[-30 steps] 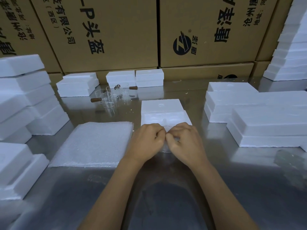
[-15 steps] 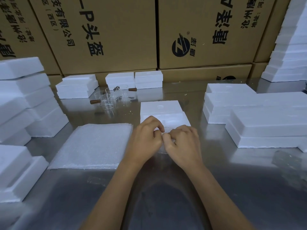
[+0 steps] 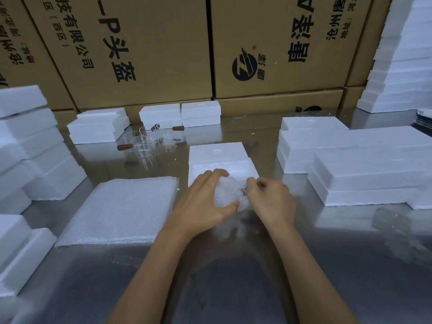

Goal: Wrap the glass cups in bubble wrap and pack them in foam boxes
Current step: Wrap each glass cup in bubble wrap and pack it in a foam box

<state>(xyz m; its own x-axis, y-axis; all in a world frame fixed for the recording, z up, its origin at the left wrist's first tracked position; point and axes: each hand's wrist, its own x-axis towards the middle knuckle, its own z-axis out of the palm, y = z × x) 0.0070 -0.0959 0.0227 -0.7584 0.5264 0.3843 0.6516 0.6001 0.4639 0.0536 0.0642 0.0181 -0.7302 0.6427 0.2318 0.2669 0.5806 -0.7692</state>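
Scanning left to right: stack of bubble wrap sheets (image 3: 117, 210) flat on the table (image 3: 233, 288); behind it, bare glass cups (image 3: 147, 142) unwrapped, so most of the job looks undone. Centre: left hand (image 3: 205, 199) cups and grips a wrapped bundle (image 3: 228, 192), right hand (image 3: 272, 198) pinches its loose end. Open foam box (image 3: 219, 160) just beyond the bundle; cavity seems unfilled, partly hidden. Right: closed foam boxes (image 3: 350, 157), contents unseen.

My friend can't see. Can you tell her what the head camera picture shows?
Two hands hold a bubble-wrapped bundle just above a shiny metal table: the left hand cups it, the right hand pinches the wrap. An open foam box lies right behind, bare glass cups farther back.
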